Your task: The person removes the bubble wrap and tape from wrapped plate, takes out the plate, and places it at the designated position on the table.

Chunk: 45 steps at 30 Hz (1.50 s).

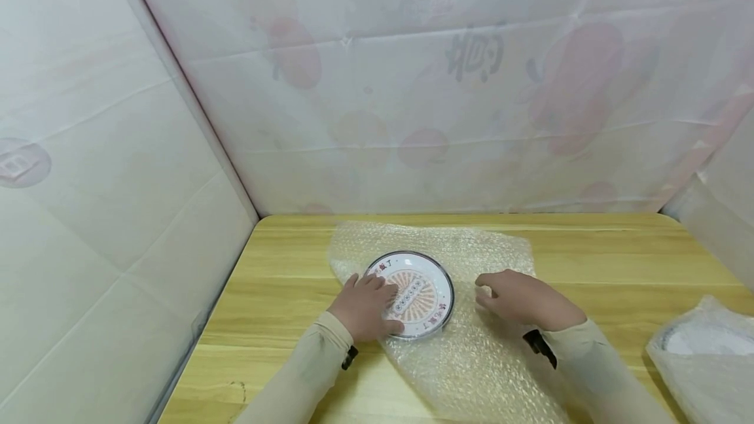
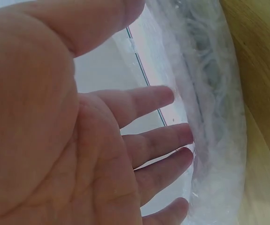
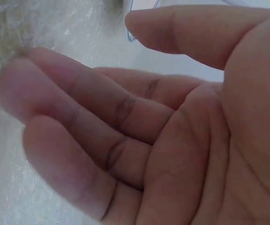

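Note:
A round white plate with a dark rim, red lettering and an orange ray pattern lies on a sheet of bubble wrap. Over its left side rests my left hand, fingers spread. The left wrist view shows those fingers reaching to the plate's edge, with bubble wrap along it. To the right of the plate, my right hand hovers over the wrap, apart from the plate. Its fingers are loosely bent around nothing, with the thumb held away from them.
At the right edge of the table lies a bundle in bubble wrap, with a white round shape inside. Printed sheets hang as walls at the back and sides of the wooden table. The bubble wrap extends toward the table's front.

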### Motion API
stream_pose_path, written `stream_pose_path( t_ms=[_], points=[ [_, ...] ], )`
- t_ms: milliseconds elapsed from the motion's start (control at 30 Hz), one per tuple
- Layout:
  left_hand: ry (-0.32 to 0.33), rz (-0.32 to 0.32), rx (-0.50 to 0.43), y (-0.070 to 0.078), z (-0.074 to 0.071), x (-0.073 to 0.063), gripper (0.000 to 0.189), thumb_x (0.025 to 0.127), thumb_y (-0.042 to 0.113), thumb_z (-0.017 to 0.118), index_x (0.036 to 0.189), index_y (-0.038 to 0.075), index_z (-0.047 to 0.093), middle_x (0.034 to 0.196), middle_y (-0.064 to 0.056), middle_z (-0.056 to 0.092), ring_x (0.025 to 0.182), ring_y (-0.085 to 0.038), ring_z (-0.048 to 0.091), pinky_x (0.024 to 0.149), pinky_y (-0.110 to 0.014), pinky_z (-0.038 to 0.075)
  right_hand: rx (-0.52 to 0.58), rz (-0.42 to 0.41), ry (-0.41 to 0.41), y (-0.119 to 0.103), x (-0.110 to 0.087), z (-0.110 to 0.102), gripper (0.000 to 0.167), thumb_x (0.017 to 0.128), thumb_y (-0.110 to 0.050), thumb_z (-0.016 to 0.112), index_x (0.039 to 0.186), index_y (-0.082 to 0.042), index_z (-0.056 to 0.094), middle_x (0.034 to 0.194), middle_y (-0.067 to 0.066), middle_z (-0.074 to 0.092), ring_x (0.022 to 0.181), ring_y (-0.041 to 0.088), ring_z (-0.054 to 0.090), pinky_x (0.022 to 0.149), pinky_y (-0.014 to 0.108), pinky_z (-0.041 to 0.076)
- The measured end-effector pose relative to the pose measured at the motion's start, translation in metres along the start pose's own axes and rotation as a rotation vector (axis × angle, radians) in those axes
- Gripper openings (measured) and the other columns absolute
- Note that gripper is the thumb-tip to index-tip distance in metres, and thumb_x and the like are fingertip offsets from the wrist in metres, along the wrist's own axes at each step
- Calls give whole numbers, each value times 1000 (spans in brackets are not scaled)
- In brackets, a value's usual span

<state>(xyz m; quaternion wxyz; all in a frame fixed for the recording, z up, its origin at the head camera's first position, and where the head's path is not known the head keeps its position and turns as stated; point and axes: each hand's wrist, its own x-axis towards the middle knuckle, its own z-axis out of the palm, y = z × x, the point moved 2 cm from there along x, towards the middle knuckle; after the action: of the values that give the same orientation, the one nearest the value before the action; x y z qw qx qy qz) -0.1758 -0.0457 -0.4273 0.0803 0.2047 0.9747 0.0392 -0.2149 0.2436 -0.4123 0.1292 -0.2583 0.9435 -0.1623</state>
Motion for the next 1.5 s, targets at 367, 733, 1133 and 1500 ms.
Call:
stream_pose_path(
  t_ms=[367,733,1133,1500],
  points=[
    [6,11,5,3,-2,-1,72,92,59,68,150,19,55,149,-8,55,141,-30,48,117,-53,37,-99,-146,96,-4,3,7,15,102,-19,60,105,-12,72,106,0,67,95,20,64,85,45,57],
    [31,-39,32,13,-1,-1,72,90,62,69,146,20,58,143,-9,59,134,-30,52,99,-53,51,-115,-149,65,-2,3,12,19,99,-16,62,82,-22,57,89,-10,53,77,9,48,70,33,46],
    [50,-53,28,18,0,-1,69,89,61,70,143,19,61,137,-9,62,130,-30,55,98,-56,51,-146,-146,85,-1,2,17,18,101,-20,61,112,-14,75,114,4,68,105,27,66,93,52,55],
    [97,-22,62,34,0,7,63,90,60,69,132,13,67,124,-9,66,117,-30,61,96,-47,52,-128,-106,57,2,1,21,22,102,-22,62,118,-12,73,139,23,62,131,46,56,105,60,47]
  ],
)
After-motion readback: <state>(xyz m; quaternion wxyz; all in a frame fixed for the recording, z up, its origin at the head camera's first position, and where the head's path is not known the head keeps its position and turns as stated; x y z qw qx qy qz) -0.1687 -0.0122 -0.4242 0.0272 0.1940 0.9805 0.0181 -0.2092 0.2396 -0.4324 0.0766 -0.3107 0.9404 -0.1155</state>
